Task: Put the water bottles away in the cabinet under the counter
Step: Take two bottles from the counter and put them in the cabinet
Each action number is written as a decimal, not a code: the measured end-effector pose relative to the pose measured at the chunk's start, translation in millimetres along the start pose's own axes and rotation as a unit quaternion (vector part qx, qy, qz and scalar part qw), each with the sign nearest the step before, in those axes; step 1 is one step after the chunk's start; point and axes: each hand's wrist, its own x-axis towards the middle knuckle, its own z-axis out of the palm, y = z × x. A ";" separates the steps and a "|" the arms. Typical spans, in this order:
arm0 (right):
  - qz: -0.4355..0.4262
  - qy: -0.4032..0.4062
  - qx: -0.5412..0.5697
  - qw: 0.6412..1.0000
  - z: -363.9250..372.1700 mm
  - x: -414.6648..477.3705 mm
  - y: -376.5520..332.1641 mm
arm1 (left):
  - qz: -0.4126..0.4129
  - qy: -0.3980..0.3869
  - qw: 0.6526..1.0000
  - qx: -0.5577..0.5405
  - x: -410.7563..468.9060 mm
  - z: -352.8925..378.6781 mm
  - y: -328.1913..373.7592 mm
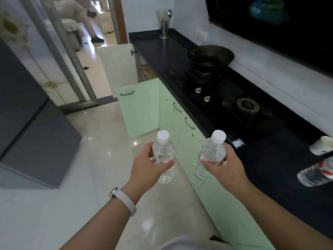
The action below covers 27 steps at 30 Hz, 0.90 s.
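Two hands each hold one clear water bottle with a white cap. The left hand (149, 165), a pale band (122, 199) on its wrist, has thumb and fingers curled round the middle of the left bottle (164, 156). The right hand (223, 165) wraps the upper body of the right bottle (210, 154) in the same way. Both bottles are roughly upright, their caps tipped slightly away, and they are close together but not touching. They are above the glossy floor (100, 150), just in front of the pale green cabinet fronts (182, 134) under the black counter (162, 51). Farther along, a green cabinet door (138, 107) stands swung out into the room. Beyond it a second door (117, 64) is also open, showing its white inner face. On the counter to the right is a gas stove (234, 98) with a dark wok (210, 56) on its far burner. At the far end stands a metal utensil holder (164, 29). At the right edge a third bottle (313, 175) with a red and white label is on the counter; I cannot tell whether it stands or lies. A grey fridge (27, 132) fills the left side.
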 end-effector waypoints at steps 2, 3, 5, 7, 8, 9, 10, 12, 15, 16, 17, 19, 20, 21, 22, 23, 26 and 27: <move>-0.015 -0.017 -0.003 1.000 16.4 10.2 -11.2 | -0.013 0.030 0.999 -0.011 7.9 -15.2 -5.4; -0.023 -0.031 -0.008 0.999 24.2 15.3 -16.9 | -0.018 0.042 0.999 -0.013 11.1 -21.9 -8.6; -0.039 -0.057 -0.017 0.997 38.7 27.0 -27.0 | -0.023 0.064 0.998 -0.013 16.6 -33.7 -14.0; -0.051 -0.078 -0.017 0.996 55.0 42.7 -34.3 | -0.030 0.084 0.996 -0.007 22.3 -43.9 -18.7; -0.055 -0.089 -0.014 0.994 63.8 51.3 -37.9 | -0.037 0.093 0.995 -0.002 25.7 -48.8 -21.3; -0.057 -0.102 -0.011 0.993 73.1 60.9 -40.3 | -0.046 0.100 0.994 0.004 29.7 -54.0 -24.1; -0.058 -0.116 -0.005 0.992 82.6 70.9 -43.5 | -0.055 0.107 0.993 0.011 35.3 -59.2 -27.1; -0.062 -0.141 0.001 0.988 101.8 92.7 -49.8 | -0.072 0.124 0.989 0.023 48.9 -69.5 -31.7; -0.069 -0.174 -0.001 0.982 130.2 130.6 -59.2 | -0.088 0.156 0.983 0.035 77.6 -84.5 -32.1; -0.070 -0.185 -0.001 0.980 139.1 144.7 -62.8 | -0.093 0.167 0.981 0.039 89.4 -89.2 -31.0; -0.069 -0.193 0.002 0.979 147.5 159.8 -67.2 | -0.099 0.178 0.978 0.042 102.2 -94.0 -29.2; -0.070 -0.207 0.006 0.976 162.7 190.1 -78.2 | -0.113 0.198 0.973 0.043 128.2 -103.8 -26.1; -0.071 -0.212 0.005 0.975 169.2 204.4 -83.5 | -0.121 0.207 0.970 0.043 140.6 -108.0 -25.1; -0.073 -0.216 0.004 0.974 175.1 218.1 -88.8 | -0.128 0.216 0.967 0.043 152.2 -111.1 -23.1; -0.076 -0.220 0.003 0.973 181.2 232.1 -93.7 | -0.130 0.225 0.964 0.046 163.5 -113.6 -21.3; -0.079 -0.225 0.002 0.971 187.3 246.0 -98.5 | -0.131 0.234 0.962 0.048 174.6 -115.0 -19.7; -0.084 -0.243 -0.003 0.966 207.6 283.2 -112.6 | -0.135 0.252 0.957 0.047 203.6 -116.3 -18.8; -0.083 -0.247 -0.007 0.965 214.0 292.6 -117.1 | -0.138 0.250 0.957 0.046 211.9 -117.9 -18.5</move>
